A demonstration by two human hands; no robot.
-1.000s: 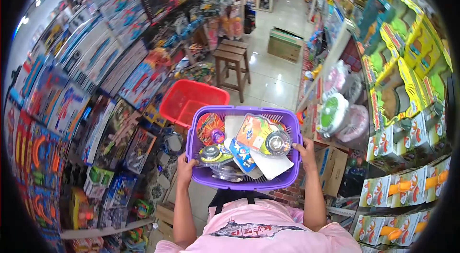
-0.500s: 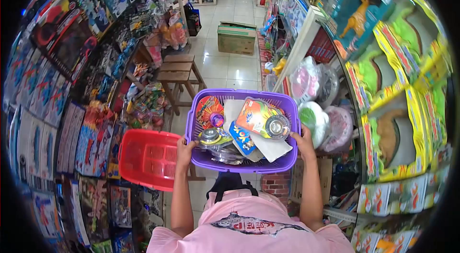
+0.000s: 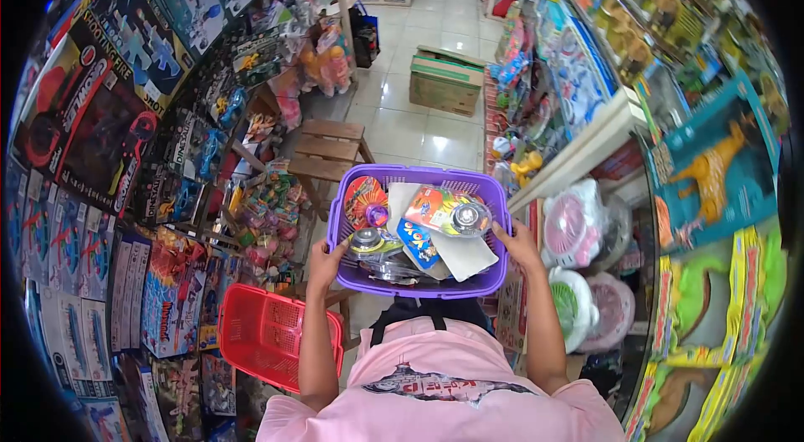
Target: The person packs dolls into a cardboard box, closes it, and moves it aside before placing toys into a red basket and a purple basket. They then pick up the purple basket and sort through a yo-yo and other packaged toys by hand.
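A purple plastic basket [image 3: 419, 290] is held in front of my body at waist height. My left hand [image 3: 325, 264] is closed on its left rim, and my right hand [image 3: 517, 244] grips the right rim. Inside lie several packaged toys: a round red one [image 3: 366, 197] at the left, a blue card [image 3: 418, 243] with yellow lettering in the middle, and an orange pack [image 3: 431, 206] at the right. A white sheet [image 3: 465, 256] lies under them. Dark items at the bottom are partly hidden.
A red basket [image 3: 264, 333] sits at the lower left, near a wooden stool [image 3: 331, 149]. A cardboard box [image 3: 446, 80] stands on the tiled aisle floor [image 3: 402, 136]. Shelves of boxed toys line both sides; wrapped round baskets [image 3: 573, 228] are at the right.
The view has turned and moved, so the shelves, box and stool appear shifted right and the red basket lower. Both hands still hold the purple basket.
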